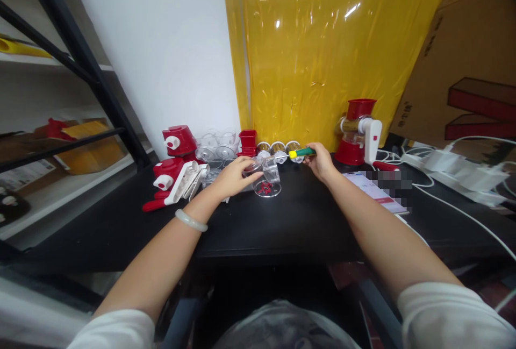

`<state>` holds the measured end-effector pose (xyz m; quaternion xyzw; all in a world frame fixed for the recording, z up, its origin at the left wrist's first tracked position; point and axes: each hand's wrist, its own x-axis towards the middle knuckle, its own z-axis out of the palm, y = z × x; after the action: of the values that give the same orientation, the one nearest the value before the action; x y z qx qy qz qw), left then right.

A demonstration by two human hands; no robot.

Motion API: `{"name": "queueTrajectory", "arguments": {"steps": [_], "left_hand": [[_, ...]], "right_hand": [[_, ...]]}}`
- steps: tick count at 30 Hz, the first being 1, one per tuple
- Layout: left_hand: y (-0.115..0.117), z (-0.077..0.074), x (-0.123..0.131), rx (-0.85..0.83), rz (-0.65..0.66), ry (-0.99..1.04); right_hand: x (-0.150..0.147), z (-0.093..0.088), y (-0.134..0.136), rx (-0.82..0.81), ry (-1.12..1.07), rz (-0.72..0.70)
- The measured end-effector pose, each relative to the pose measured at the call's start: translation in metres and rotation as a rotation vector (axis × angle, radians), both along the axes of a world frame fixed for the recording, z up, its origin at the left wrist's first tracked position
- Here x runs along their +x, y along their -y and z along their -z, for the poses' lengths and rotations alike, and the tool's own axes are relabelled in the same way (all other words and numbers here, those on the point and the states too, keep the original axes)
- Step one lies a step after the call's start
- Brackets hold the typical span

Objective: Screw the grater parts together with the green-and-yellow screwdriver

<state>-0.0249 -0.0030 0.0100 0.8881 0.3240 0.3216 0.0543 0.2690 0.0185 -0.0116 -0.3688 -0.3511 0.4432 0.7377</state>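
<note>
My left hand (237,176) is closed around a clear plastic housing (271,170) with a round flange, tilted just above the black table. Small red pieces (265,188) show at its round end; whether they lie inside or behind it I cannot tell. In my right hand (321,162) is a screwdriver (302,152) with a green and yellow handle, its thin shaft pointing left to the clear housing. The tip is too small to make out. Behind the hands stand several metal grater drums (279,151) with white rims and a red hopper (247,140).
Red bases (179,141), white crank handles (183,182) and more clear housings (215,144) crowd the left. An assembled rotary grater (358,131) stands at right, near a phone (377,193), white cables and a power strip (463,177). A yellow plastic sheet (322,58) hangs behind.
</note>
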Motion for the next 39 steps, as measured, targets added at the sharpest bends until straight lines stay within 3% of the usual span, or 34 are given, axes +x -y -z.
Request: {"name": "queueTrajectory", "arguments": {"steps": [5, 14, 24, 29, 35, 39], "left_hand": [[0.0001, -0.0003, 0.0003, 0.006, 0.000, -0.004], [0.0003, -0.0001, -0.0005, -0.004, -0.003, 0.000], [0.0023, -0.0013, 0.0009, -0.020, -0.016, 0.004], [0.0014, -0.0004, 0.0006, -0.015, -0.009, 0.005], [0.0006, -0.0007, 0.0004, -0.006, -0.005, -0.004], [0.0009, -0.0005, 0.0005, -0.019, -0.011, 0.006]], "right_hand": [[0.0038, 0.0031, -0.0017, 0.023, -0.002, -0.038], [0.0028, 0.0058, -0.0060, -0.007, 0.216, 0.115], [-0.0004, 0.0013, -0.0032, -0.038, 0.101, 0.068], [0.0024, 0.0023, -0.0025, 0.020, 0.039, 0.007], [0.0047, 0.0073, -0.0090, -0.009, 0.157, 0.109], [0.0050, 0.0084, -0.0085, 0.018, 0.228, 0.099]]}}
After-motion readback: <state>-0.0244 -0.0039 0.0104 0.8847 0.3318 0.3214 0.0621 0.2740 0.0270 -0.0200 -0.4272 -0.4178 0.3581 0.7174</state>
